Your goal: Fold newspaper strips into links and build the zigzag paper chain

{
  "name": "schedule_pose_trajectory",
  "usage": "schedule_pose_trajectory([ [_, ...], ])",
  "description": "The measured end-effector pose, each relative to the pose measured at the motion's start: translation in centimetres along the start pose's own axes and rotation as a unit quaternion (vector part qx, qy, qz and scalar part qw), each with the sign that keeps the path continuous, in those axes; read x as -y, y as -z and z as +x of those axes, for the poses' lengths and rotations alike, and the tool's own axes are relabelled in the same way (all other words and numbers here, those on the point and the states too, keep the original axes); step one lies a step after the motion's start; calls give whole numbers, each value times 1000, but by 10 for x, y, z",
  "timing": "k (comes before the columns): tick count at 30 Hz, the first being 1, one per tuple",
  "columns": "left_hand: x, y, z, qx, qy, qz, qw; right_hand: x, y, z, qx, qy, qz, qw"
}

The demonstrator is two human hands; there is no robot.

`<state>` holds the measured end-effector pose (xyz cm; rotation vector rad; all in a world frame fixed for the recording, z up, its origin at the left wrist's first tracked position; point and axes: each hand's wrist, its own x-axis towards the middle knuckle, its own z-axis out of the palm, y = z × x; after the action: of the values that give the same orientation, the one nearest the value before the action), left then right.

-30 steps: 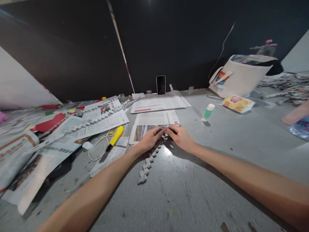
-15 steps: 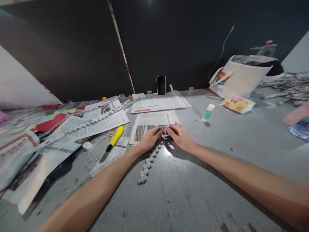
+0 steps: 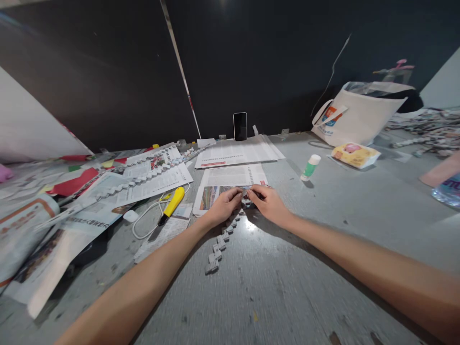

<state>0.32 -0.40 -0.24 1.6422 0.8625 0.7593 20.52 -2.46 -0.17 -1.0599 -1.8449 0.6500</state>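
Note:
A zigzag chain of folded newspaper strips [image 3: 221, 243] runs along the grey table, its far end reaching up between my hands. My left hand [image 3: 227, 203] is closed on that end, thumb and fingers pinched together. Close beside it, my right hand [image 3: 265, 201] pinches too, at the same far end; fingers hide most of the piece between them. Under and beyond both hands lies a newspaper sheet [image 3: 230, 177] with colour photos along its near edge.
Left are a yellow utility knife [image 3: 174, 203], a white cable [image 3: 142, 235], another folded-paper chain [image 3: 131, 183] and loose newspapers. A phone [image 3: 240, 126] stands upright behind a newspaper stack [image 3: 244, 149]. Right are a glue stick [image 3: 310, 167], a yellow packet [image 3: 354, 155], a white bag [image 3: 362, 117] and a bottle [image 3: 447, 191].
A small white paper piece seen below the right hand half a second ago no longer shows there. Both hands keep nearly the same place, with slight finger movement.

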Motion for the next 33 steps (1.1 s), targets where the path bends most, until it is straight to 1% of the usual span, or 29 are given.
schedule_pose_trajectory([
  [5,-1,-1,2,-3,-19,7,1000,-1,-1,-1,-10,-2,7,1000],
  [9,1,0,3,-13,-27,16,999,0,0,0,-7,6,44,999],
  [11,2,1,3,-7,-36,21,999,1,0,1,5,2,67,998],
  [14,2,3,2,-1,-32,37,999,2,2,2,28,-21,85,996],
  [20,5,3,4,-35,-19,27,999,1,0,2,54,-34,95,993],
  [26,12,4,5,-65,1,38,997,-1,-3,3,50,-58,81,994],
  [30,11,4,4,-56,4,36,998,3,-2,3,71,-44,81,993],
  [33,6,5,2,-34,-5,14,999,5,-2,2,63,-40,66,995],
])
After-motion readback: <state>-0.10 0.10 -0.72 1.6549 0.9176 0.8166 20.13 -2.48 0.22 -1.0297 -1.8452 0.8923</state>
